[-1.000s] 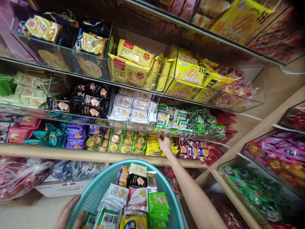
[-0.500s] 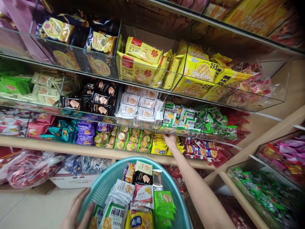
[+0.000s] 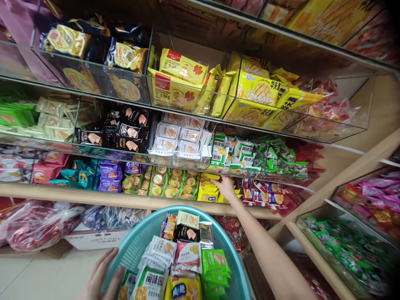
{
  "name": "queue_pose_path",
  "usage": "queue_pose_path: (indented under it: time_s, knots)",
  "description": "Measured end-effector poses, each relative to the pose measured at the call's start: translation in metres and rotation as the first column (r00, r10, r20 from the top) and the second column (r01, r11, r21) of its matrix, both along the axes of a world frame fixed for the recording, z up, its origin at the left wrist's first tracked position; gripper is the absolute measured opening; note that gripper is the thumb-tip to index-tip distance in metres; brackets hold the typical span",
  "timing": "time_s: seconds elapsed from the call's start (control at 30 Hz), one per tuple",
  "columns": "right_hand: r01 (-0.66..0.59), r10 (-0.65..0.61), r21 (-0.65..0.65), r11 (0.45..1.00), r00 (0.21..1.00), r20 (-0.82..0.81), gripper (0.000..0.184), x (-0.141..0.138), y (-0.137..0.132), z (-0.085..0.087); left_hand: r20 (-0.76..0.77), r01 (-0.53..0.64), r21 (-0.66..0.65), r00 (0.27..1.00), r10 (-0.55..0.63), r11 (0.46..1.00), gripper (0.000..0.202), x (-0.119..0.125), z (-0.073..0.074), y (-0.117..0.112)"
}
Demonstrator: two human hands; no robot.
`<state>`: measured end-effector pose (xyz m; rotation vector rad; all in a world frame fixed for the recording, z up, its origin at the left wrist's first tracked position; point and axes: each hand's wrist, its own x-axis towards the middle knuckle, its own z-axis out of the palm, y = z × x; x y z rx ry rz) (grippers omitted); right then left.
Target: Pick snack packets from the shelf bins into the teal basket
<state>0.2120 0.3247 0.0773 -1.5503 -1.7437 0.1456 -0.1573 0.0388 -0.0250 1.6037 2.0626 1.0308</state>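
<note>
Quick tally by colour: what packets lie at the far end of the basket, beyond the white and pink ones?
Orange packet: 1
Cream packet: 1
Black packet: 1
Silver packet: 1
Total: 4, all in the basket

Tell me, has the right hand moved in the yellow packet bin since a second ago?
Barely: the right hand stays in the yellow packets compartment, beside the red packets.
</note>
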Motion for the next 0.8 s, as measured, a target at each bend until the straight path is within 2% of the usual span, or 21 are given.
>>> queue_pose_path:
  time_s: [0.17,0.3,0.43,0.6,0.8]
  knots:
    - [-0.057,0.028,0.177,0.983,0.986,0.162,0.029,0.01,-0.017,-0.005,0.006,0.006,0.029,1.0,-0.006,1.0,0.042,0.003,0.005,-0.001]
    - [-0.136,0.03,0.364,0.921,0.959,0.281,0.022,0.019,-0.038,-0.008,0.006,0.025,0.062,1.0,-0.026,0.998,0.041,0.001,0.005,0.0]
    - [-0.166,0.021,0.477,0.863,0.955,0.296,0.018,0.029,-0.064,-0.005,0.025,0.03,0.049,0.999,-0.032,0.998,0.042,0.003,0.007,-0.001]
    - [-0.171,0.038,0.512,0.842,0.965,0.259,0.019,0.036,-0.101,0.0,0.119,-0.019,0.037,0.993,0.015,0.999,0.048,0.012,0.021,-0.002]
    - [-0.186,0.105,0.487,0.854,0.976,0.189,0.019,0.026,-0.149,0.005,0.1,-0.026,0.054,0.995,0.02,0.998,0.051,0.015,0.03,-0.003]
